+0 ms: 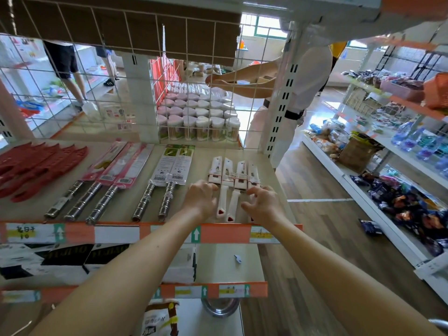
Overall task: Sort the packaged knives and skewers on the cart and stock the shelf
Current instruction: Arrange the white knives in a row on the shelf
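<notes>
While left hand (201,200) and right hand (263,204) curl fingers (212,188) onto them, four white knives (229,173) lie aligned.

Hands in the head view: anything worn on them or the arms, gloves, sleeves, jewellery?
Nothing worn shows. The left hand and right hand are ungloved, and both forearms are bare to the frame's lower edge: no sleeve, watch, ring or bracelet visible.
</notes>
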`<state>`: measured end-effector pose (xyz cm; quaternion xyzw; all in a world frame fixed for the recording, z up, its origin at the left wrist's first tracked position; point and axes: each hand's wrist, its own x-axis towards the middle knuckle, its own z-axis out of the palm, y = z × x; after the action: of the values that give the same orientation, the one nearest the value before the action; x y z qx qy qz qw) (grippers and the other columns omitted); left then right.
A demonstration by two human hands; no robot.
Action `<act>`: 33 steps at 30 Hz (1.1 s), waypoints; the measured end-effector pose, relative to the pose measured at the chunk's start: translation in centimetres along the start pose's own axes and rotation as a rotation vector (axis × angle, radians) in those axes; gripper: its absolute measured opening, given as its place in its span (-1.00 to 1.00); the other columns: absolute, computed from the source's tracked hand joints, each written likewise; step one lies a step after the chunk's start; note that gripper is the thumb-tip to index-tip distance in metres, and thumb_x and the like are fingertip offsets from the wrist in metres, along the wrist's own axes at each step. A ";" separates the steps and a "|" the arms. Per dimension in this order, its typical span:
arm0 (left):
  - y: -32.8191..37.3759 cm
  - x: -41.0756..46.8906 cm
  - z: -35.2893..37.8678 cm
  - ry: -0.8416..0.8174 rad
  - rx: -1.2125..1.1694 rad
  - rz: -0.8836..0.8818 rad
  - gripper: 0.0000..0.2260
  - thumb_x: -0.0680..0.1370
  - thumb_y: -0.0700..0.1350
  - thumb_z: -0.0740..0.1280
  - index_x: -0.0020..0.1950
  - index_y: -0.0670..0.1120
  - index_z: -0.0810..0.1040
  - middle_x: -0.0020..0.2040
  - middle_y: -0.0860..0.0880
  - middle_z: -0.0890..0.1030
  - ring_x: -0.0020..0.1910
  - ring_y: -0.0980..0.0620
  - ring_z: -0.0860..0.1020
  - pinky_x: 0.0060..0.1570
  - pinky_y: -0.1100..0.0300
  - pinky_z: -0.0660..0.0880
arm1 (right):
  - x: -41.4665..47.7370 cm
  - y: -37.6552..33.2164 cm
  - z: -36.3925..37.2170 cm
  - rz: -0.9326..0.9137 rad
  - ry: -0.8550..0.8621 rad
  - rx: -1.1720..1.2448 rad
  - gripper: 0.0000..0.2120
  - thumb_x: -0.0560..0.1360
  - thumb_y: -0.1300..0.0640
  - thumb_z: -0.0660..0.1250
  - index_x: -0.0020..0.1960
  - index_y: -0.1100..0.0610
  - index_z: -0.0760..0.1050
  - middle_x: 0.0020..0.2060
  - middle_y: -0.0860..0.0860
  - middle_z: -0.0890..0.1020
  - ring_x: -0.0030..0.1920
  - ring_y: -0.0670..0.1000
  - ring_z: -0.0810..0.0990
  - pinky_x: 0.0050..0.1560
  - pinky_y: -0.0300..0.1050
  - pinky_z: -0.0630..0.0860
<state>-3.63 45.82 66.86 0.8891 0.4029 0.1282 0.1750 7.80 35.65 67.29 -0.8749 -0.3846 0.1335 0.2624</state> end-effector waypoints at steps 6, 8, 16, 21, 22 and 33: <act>0.0 -0.1 0.2 -0.062 0.102 0.118 -0.61 0.60 0.08 0.12 0.43 0.10 0.31 0.50 0.05 0.23 0.43 -0.05 0.21 0.33 0.05 0.29 | 0.1 -0.4 0.6 -0.076 0.024 -0.101 -0.61 0.51 -0.06 0.29 0.31 0.00 0.45 0.34 -0.01 0.39 0.31 0.09 0.29 0.25 -0.10 0.30; 0.2 -0.2 0.1 -0.175 0.203 0.219 -0.58 0.62 0.13 0.03 0.49 0.15 0.20 0.54 0.11 0.11 0.51 0.00 0.06 0.39 -0.02 0.20 | 0.5 -0.4 0.8 -0.093 -0.015 -0.167 -0.59 0.53 -0.12 0.24 0.35 -0.05 0.41 0.36 -0.03 0.40 0.33 0.08 0.28 0.26 -0.10 0.31; 0.1 -1.0 1.2 -0.447 0.096 0.158 -0.53 0.66 0.04 -0.13 0.54 0.04 -0.19 0.55 0.09 -0.23 0.51 0.07 -0.31 0.50 0.08 -0.27 | 1.8 0.1 1.4 -0.140 -0.088 -0.193 -0.64 0.57 -0.01 0.21 0.33 0.07 0.44 0.38 0.02 0.39 0.37 0.10 0.25 0.34 -0.14 0.20; 1.0 -1.3 1.6 -0.435 0.114 0.105 -0.51 0.66 0.03 -0.13 0.55 -0.03 -0.20 0.56 0.03 -0.22 0.52 0.04 -0.29 0.50 0.13 -0.31 | 2.9 0.5 1.6 -0.160 -0.109 -0.166 -0.70 0.53 0.05 0.28 0.21 0.15 0.54 0.33 0.06 0.44 0.36 0.12 0.32 0.34 -0.17 0.23; 1.1 -1.3 1.7 -0.434 0.104 0.087 -0.51 0.66 0.04 -0.13 0.55 -0.04 -0.20 0.56 0.03 -0.22 0.52 0.04 -0.30 0.51 0.10 -0.29 | 3.0 0.5 1.6 -0.162 -0.109 -0.155 -0.70 0.53 0.06 0.29 0.21 0.16 0.54 0.32 0.06 0.45 0.36 0.13 0.32 0.36 -0.16 0.23; 2.2 -1.6 0.8 -0.490 0.140 0.018 -0.50 0.65 0.09 -0.12 0.54 0.06 -0.25 0.54 0.08 -0.28 0.52 0.04 -0.33 0.47 -0.04 -0.27 | 2.8 1.1 0.2 -0.246 -0.165 -0.195 -0.65 0.54 0.13 0.26 0.31 0.16 0.46 0.36 0.05 0.42 0.38 0.05 0.36 0.39 -0.17 0.21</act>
<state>-2.86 43.12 66.86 0.9071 0.3487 -0.1178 0.2042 10.27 37.18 66.46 -0.8287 -0.5198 0.1338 0.1585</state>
